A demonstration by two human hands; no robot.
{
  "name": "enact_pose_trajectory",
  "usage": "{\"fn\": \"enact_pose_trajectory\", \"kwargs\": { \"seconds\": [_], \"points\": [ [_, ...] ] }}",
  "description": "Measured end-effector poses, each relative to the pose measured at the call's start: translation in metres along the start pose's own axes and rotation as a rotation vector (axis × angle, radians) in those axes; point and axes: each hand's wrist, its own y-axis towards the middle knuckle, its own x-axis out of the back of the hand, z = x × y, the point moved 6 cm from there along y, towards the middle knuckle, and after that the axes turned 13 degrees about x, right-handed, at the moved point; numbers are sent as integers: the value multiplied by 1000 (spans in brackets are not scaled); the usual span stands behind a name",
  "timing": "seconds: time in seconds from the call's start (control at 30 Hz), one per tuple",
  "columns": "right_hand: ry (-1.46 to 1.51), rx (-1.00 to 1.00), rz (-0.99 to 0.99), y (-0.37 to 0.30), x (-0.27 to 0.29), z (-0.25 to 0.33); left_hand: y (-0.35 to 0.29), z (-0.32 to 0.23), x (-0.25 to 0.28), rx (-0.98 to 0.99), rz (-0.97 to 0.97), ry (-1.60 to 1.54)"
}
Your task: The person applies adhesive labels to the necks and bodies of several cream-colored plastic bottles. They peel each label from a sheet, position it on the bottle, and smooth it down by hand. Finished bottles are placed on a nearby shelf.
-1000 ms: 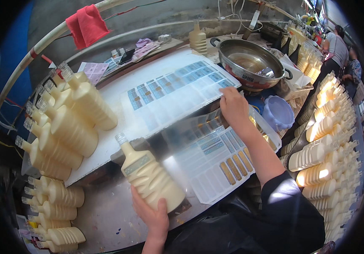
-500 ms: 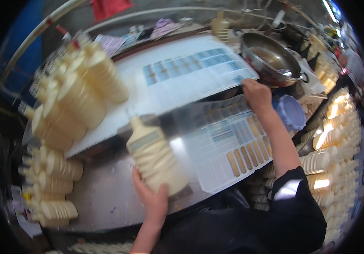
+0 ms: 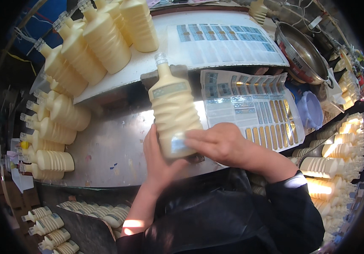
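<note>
A cream ribbed bottle with a clear threaded neck tilts slightly left over the metal worktop. My left hand is closed around its lower end from the left and below. A bluish patterned sticker runs across the bottle's shoulder. Low on its front is a small shiny blue-and-white sticker. My right hand has its fingers together at that sticker's right edge, against the bottle; its thumb is mostly hidden. To the right lies a sticker sheet with blue and gold strips.
Several cream bottles stand on the white raised board, with more lying at the left edge. Another sticker sheet lies on the board. A metal pan and a lilac tub sit at the right, near stacked bottles.
My right hand has come from the sticker sheet's upper right corner down and left to the bottle. The bottle, held in my left hand, now has a shiny sticker at its lower front.
</note>
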Motion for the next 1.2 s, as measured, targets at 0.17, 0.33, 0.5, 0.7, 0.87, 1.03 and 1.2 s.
{"fn": "enact_pose_trajectory", "kwargs": {
  "seconds": [0.17,0.33,0.5,0.7,0.87,1.03,1.2],
  "points": [
    [-131,112,80,-4,-13,14,15,1,-9,278,50,-669],
    [-151,94,149,-14,-13,19,13,-4,-16,280,-10,-476],
    [11,-102,24,-45,-11,10,9,-11,-16,288,-43,-564],
    [521,-998,-104,-55,-31,-12,6,-2,-19,210,-64,-577],
    [539,-1176,50,-45,-44,-15,6,-11,-21,257,-111,-443],
    [534,-1159,33,-45,-44,-16,5,-9,-23,254,-136,-443],
    [577,-1162,2,-47,-45,-16,5,-10,-23,249,-127,-469]
  ]
}}
